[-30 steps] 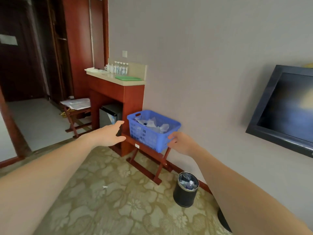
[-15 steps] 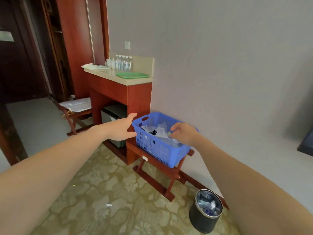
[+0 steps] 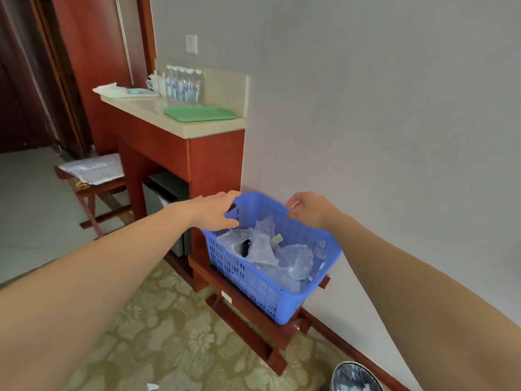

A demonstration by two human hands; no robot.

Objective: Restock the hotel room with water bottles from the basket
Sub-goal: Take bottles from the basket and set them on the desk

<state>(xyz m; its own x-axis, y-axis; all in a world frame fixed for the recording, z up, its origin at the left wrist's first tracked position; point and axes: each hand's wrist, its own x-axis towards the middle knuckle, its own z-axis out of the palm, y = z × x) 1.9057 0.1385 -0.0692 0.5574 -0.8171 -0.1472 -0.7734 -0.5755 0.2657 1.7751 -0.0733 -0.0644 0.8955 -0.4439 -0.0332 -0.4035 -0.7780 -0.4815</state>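
A blue plastic basket (image 3: 248,273) sits on a low wooden rack (image 3: 248,320) against the grey wall. Crumpled clear plastic wrap (image 3: 270,249) fills it, and I cannot make out whole bottles under the wrap. My left hand (image 3: 215,211) grips the basket's left end rim, fingers behind it and thumb in front. Over the far rim, near the wall, the fingers of my right hand (image 3: 308,210) are curled. Several water bottles (image 3: 183,86) stand in a row at the back of the beige counter (image 3: 208,128), just behind a green tray (image 3: 200,113).
White cups (image 3: 156,81) and a cloth lie on the counter's left part. A minifridge (image 3: 163,198) sits under the counter. A second wooden rack (image 3: 93,172) holds papers at the left. A black bin (image 3: 356,376) stands on the patterned carpet at the bottom right.
I have come closer to the basket and look down into it. Both hands moved from beside and above the basket onto its rim. The wall television has left the view.
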